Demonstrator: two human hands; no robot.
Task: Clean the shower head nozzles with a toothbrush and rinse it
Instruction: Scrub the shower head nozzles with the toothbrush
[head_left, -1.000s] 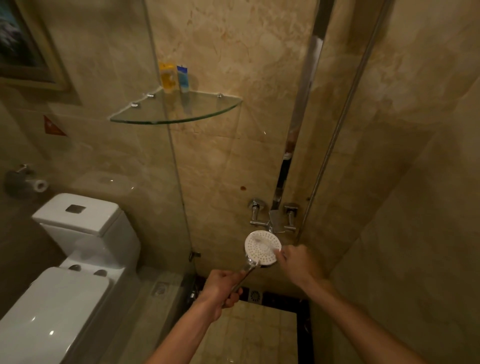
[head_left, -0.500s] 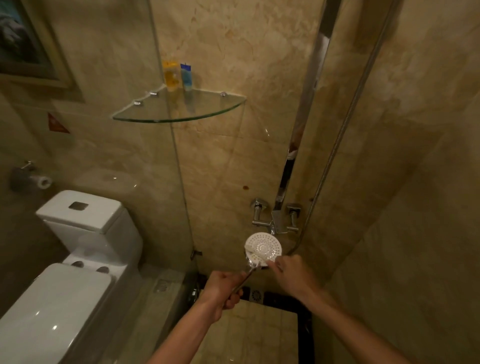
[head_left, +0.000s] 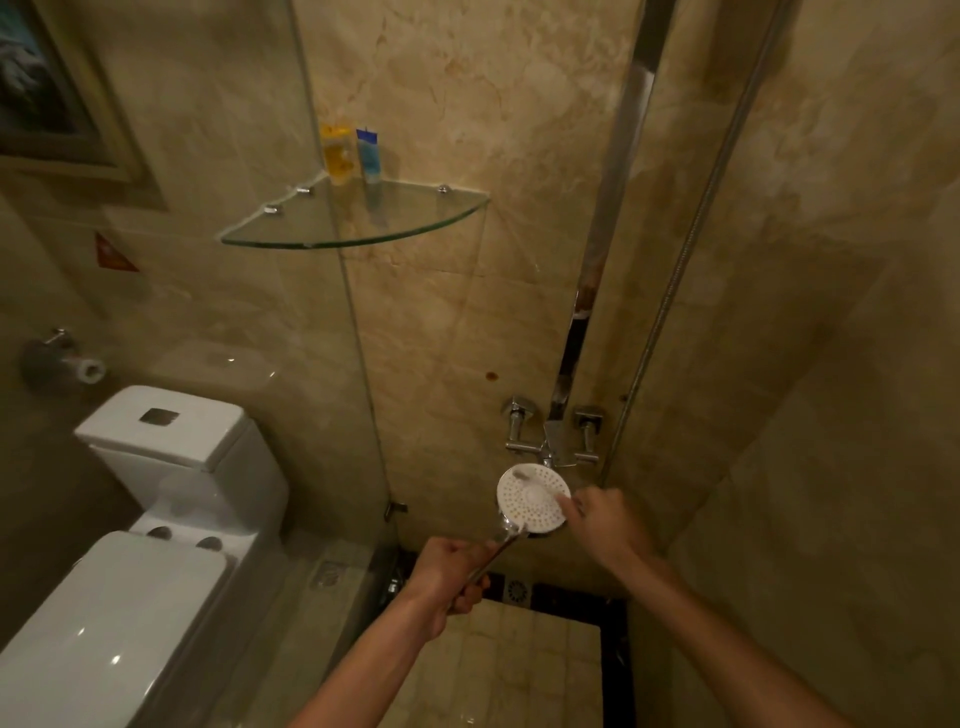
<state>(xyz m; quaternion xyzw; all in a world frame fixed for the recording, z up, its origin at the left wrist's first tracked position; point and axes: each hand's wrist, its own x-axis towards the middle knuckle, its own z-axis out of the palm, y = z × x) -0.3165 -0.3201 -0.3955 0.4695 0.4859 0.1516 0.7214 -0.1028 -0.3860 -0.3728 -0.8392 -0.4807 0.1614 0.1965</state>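
Two hands are being used below the tap (head_left: 553, 439): the shower head (head_left: 532, 499) is being held up by its handle in the left hand (head_left: 451, 576), while a toothbrush (head_left: 537, 484), laid across the white nozzle face, is being gripped in the right hand (head_left: 605, 519).

the room is dim and looks yellow-brown all over. the white toilet (head_left: 130, 597) is the brightest thing, with small shiny spots of glare on its lid. up and left of the toilet the corner is dark. far right of the toilet the wall is soft and blurry. straight lines bend near the edges.
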